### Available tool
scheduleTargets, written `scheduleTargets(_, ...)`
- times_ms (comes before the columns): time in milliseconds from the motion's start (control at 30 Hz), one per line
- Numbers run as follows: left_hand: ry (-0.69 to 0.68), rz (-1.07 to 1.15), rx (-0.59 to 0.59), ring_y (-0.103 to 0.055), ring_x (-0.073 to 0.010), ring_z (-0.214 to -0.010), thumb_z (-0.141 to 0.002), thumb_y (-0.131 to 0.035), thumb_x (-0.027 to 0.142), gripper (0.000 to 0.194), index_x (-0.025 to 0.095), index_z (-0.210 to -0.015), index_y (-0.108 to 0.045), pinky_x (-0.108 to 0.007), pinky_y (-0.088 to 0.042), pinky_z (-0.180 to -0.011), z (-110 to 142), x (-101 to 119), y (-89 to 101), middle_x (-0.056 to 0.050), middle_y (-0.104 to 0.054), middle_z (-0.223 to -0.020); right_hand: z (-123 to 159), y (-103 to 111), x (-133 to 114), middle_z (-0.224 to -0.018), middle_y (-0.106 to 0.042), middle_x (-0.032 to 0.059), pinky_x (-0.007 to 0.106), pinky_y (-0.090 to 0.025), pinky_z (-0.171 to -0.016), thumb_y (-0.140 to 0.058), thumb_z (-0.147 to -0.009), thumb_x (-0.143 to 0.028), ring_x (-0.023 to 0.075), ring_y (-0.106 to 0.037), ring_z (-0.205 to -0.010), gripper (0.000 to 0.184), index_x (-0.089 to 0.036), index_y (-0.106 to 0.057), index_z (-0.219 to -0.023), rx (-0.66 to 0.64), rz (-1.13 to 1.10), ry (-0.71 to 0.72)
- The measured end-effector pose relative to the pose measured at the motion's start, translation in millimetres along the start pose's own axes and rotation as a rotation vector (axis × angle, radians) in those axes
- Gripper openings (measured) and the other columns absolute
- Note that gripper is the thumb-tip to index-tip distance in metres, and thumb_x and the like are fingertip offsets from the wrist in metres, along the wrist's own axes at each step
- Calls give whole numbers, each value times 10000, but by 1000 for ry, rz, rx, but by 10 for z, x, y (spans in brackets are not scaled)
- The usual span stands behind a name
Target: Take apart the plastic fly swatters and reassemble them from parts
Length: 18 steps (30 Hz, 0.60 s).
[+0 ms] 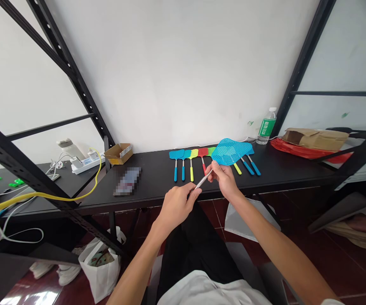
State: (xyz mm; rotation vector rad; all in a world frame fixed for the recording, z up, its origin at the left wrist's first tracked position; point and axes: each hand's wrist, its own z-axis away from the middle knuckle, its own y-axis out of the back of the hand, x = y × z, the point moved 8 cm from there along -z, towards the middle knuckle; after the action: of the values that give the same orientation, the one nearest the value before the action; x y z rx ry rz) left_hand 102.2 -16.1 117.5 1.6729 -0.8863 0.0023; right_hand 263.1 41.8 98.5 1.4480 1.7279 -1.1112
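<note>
A blue fly swatter (232, 151) with a perforated head is raised above the table, its head up and to the right. My left hand (179, 203) is closed around the lower end of its metal shaft; the grip is hidden in the fist. Higher up, just below the head, my right hand (223, 178) pinches the shaft. Behind lie more swatters in a row, heads towards the wall: a blue one (175, 167) at the left end, a yellow one (192, 163), a red one (203, 153) and others, partly covered by the raised head.
The black table (152, 178) runs along the wall. On it are a small cardboard box (118, 154), a blurred flat object (128, 181) and a water bottle (267, 127). A yellow cable (59, 198) crosses the rack post at left. A red bag (300, 152) lies at right.
</note>
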Motion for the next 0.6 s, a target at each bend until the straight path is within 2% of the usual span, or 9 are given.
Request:
scheduleTargets(233,2,-7,-2,-451,-152,-554,-1014,-366,448,369,228,-789,-559,-263,-259,-583,2,-2,4,14,-541,-625,-8,11,-8,-558,-578,19,270,-432,-515,-584,-882,-625,132,-530,-520,492,-180,-684,-697,18,22,-19)
scheduleTargets(600,4,-12,-7,-428,-149,-549,-1016,-363,459,373,228,-780,-535,-265,-249,-575,7,-8,19,23,-525,-622,-17,17,-24,-556,-575,17,261,-430,-503,-604,-876,-611,126,-533,-516,479,-176,-686,-695,23,-2,-17)
